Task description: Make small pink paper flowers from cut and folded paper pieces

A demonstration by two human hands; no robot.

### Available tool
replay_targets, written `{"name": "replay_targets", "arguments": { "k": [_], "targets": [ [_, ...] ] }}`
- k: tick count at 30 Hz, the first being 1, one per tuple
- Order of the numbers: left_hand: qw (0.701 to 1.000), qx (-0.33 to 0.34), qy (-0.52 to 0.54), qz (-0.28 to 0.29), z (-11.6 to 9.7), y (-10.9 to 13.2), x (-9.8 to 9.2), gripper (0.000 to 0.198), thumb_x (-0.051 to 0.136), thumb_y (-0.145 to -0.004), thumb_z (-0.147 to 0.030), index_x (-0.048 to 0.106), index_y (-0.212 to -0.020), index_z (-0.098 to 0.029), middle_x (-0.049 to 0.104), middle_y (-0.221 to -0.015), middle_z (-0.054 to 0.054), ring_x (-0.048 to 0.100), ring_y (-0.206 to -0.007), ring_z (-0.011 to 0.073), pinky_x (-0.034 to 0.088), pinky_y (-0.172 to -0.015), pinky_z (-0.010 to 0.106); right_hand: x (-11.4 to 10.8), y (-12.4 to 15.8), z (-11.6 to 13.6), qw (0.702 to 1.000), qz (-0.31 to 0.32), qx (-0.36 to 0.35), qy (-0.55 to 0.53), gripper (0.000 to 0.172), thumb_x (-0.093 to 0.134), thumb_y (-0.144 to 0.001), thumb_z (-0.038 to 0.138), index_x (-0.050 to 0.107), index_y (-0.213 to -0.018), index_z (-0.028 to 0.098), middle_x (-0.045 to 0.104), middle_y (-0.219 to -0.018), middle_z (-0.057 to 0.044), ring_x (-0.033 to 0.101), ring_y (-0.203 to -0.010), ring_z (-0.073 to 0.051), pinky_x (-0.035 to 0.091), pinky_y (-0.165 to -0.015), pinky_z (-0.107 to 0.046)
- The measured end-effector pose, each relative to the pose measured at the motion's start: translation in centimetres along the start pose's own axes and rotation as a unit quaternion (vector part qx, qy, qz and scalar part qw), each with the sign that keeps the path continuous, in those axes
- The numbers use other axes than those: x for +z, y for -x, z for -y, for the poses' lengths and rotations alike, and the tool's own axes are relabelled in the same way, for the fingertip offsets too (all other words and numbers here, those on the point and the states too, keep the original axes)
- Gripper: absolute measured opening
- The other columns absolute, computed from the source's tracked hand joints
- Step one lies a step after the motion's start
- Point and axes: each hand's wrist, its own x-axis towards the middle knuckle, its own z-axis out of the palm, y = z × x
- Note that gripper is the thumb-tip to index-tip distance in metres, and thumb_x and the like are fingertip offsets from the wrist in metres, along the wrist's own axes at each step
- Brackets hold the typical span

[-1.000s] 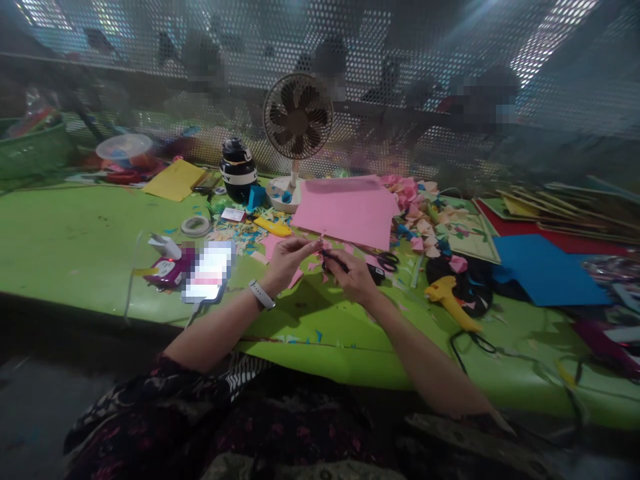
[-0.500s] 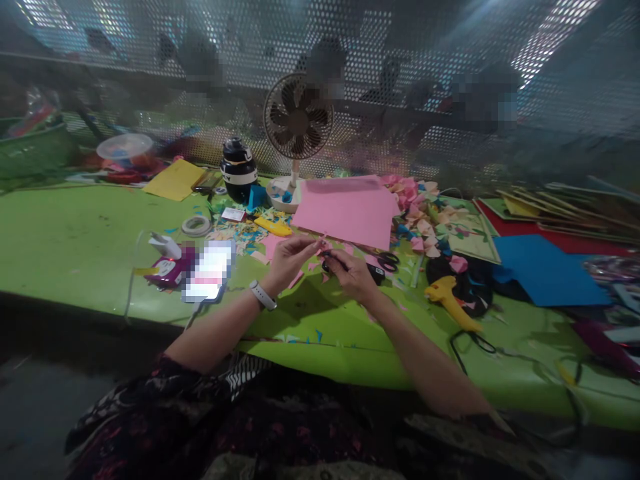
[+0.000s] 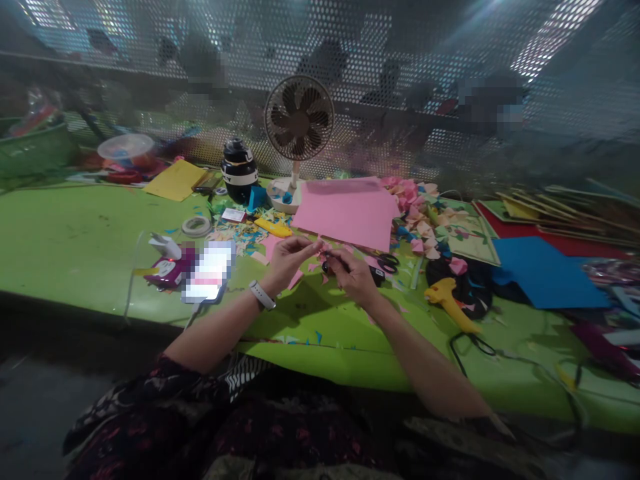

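Note:
My left hand (image 3: 293, 259), with a white band on its wrist, is closed in a pinch on a small folded piece of pink paper (image 3: 321, 245). Facing it, my right hand (image 3: 351, 275) is also closed, with thumb and finger pinched at the same piece. The fingers partly hide the paper. A black object with a white label (image 3: 377, 275) lies behind my right hand, largely covered by it. Black-handled scissors (image 3: 388, 263) rest just beyond. Behind both hands lies a large pink sheet (image 3: 347, 212), and small paper scraps (image 3: 295, 279) are scattered below the fingers.
A lit phone (image 3: 209, 270) and a purple device (image 3: 173, 270) lie left. A yellow cutter (image 3: 273, 227), tape roll (image 3: 197, 227), black bottle (image 3: 239, 172) and fan (image 3: 299, 119) stand behind. Right are folded paper pieces (image 3: 410, 200), a yellow glue gun (image 3: 453, 303) with cord, and blue sheets (image 3: 545, 270).
The fingers have shifted very slightly around the pink paper piece. Both hands stay in nearly the same place, and the things on the table have not moved.

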Motion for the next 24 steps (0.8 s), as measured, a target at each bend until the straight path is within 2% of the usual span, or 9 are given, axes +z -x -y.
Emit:
{"name": "replay_targets", "arguments": {
  "k": [8, 12, 20, 24],
  "targets": [
    [1.0, -0.004, -0.009, 0.004, 0.2, -0.2, -0.3, 0.029, 0.09, -0.063, -0.042, 0.075, -0.068, -0.018, 0.073, -0.071, 0.001, 0.064, -0.069, 0.0108, 0.052, -0.073, 0.026, -0.2, 0.0, 0.3, 0.999, 0.015, 0.02, -0.02, 0.044, 0.045, -0.098, 0.06, 0.067, -0.102, 0.022, 0.062, -0.063, 0.0, 0.057, -0.049, -0.015, 0.051, -0.056, -0.03],
    [1.0, 0.008, -0.008, -0.023, 0.0, -0.4, -0.4, 0.03, 0.09, -0.062, -0.044, 0.076, -0.07, -0.018, 0.074, -0.074, 0.002, 0.066, -0.07, 0.0117, 0.053, -0.074, 0.027, -0.4, -0.2, 0.7, 1.0, 0.004, 0.008, 0.003, 0.044, 0.043, -0.098, 0.06, 0.066, -0.094, 0.022, 0.06, -0.059, 0.0, 0.058, -0.052, -0.016, 0.05, -0.058, -0.03],
    [0.995, 0.016, 0.049, -0.086, 0.1, -1.7, -1.3, 0.029, 0.089, -0.063, -0.044, 0.074, -0.071, -0.02, 0.073, -0.075, 0.0, 0.067, -0.072, 0.0103, 0.055, -0.082, 0.031, -1.0, -0.4, 0.2, 0.999, 0.007, 0.008, 0.044, 0.043, 0.045, -0.098, 0.056, 0.067, -0.093, 0.02, 0.065, -0.067, -0.003, 0.062, -0.062, -0.018, 0.05, -0.064, -0.031],
    [0.993, 0.026, 0.052, -0.105, -0.4, -2.5, -2.0, 0.022, 0.087, -0.069, -0.039, 0.073, -0.073, -0.022, 0.073, -0.078, 0.0, 0.068, -0.078, 0.0109, 0.055, -0.087, 0.033, -0.4, -0.1, -0.2, 0.996, 0.055, 0.033, 0.064, 0.033, 0.047, -0.099, 0.046, 0.066, -0.108, 0.02, 0.074, -0.08, -0.005, 0.067, -0.064, -0.019, 0.052, -0.063, -0.032]
  ]
}}
